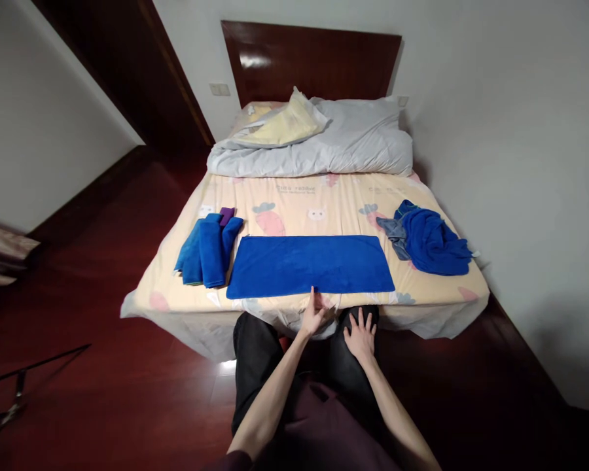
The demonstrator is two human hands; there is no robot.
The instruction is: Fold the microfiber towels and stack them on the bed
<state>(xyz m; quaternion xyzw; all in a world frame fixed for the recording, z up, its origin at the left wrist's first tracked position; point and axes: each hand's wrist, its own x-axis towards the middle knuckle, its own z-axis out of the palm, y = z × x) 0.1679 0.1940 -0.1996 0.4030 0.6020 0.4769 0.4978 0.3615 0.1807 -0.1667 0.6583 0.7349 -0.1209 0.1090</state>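
Observation:
A blue towel [311,265] lies flat in a long rectangle near the front edge of the bed. My left hand [314,315] is at its near edge, the index finger stretched out to the cloth and the other fingers apart; nothing is held. With fingers spread, my right hand [362,335] rests on my right knee. Left of the flat towel sit several rolled or folded blue towels [211,252] with a purple one [226,216] among them. To the right is a crumpled heap of blue cloth [434,242], with a grey-blue cloth [395,235] at its left side.
The bed [294,206] has a pale sheet with carrot prints. A grey quilt [363,131] and a pale yellow pillow [292,121] lie toward the dark wooden headboard [314,62]. Black thin legs of a stand [17,392] are on the red floor at left. A wall is at right.

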